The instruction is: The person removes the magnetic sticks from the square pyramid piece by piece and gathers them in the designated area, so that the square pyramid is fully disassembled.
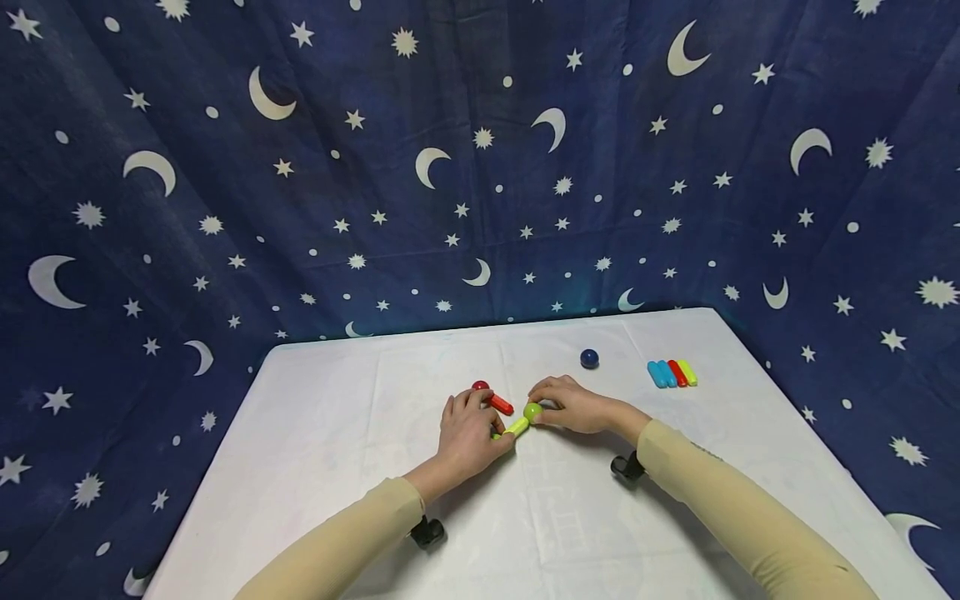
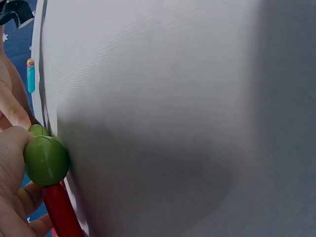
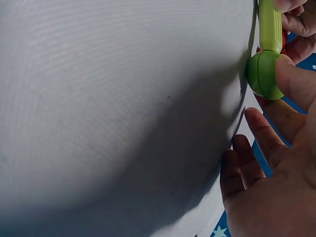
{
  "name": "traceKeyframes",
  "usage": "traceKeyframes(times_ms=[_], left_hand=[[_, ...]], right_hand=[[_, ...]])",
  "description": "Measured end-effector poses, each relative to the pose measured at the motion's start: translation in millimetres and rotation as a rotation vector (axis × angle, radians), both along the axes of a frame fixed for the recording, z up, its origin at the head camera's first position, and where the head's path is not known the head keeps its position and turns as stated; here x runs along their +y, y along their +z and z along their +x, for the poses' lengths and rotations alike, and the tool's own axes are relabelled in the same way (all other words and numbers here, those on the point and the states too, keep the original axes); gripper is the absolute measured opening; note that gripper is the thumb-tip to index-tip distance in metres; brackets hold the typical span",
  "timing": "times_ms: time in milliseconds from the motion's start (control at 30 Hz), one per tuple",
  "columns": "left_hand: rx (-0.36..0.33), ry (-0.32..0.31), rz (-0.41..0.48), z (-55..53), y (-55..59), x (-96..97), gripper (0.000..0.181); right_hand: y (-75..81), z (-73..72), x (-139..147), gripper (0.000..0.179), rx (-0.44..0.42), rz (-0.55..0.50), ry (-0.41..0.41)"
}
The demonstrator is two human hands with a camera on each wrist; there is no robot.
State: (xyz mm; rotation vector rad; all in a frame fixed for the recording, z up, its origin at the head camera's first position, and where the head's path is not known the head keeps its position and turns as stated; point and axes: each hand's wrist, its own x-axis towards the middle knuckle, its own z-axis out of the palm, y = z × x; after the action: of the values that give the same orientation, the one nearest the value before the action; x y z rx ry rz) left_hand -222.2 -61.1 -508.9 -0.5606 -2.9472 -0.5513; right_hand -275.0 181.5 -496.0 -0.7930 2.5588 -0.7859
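Note:
My right hand (image 1: 573, 406) pinches a green ball (image 1: 532, 412) between thumb and fingers, the other fingers spread in the right wrist view. A yellow-green ribbed stick (image 3: 270, 29) joins that ball and runs toward my left hand (image 1: 468, 433). There, my left thumb and fingers hold a second green ball (image 2: 47, 160), mostly covered in the head view. From this ball a red stick (image 2: 61, 210) extends in the left wrist view. Beyond my left fingers lie a red ball (image 1: 480, 385) and a red stick (image 1: 501, 404); the fingers hide how these connect.
A dark blue ball (image 1: 589, 358) sits farther back on the white-covered table (image 1: 360, 400). Right of it, blue sticks (image 1: 662, 374), a red one (image 1: 677, 372) and a yellow one (image 1: 687, 372) lie side by side. A dark blue curtain (image 1: 480, 167) hangs behind.

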Motion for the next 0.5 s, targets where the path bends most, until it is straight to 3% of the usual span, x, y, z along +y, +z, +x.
traceKeyframes(times_ms=[233, 500], left_hand=[[-0.015, -0.001, -0.010, -0.5, -0.2, -0.6, 0.020], [0.001, -0.026, -0.010, 0.2, -3.1, -4.9, 0.019]], right_hand=[[-1.2, -2.6, -0.6, 0.034, 0.000, 0.018, 0.014], [-0.1, -5.0, 1.1, 0.027, 0.030, 0.027, -0.047]])
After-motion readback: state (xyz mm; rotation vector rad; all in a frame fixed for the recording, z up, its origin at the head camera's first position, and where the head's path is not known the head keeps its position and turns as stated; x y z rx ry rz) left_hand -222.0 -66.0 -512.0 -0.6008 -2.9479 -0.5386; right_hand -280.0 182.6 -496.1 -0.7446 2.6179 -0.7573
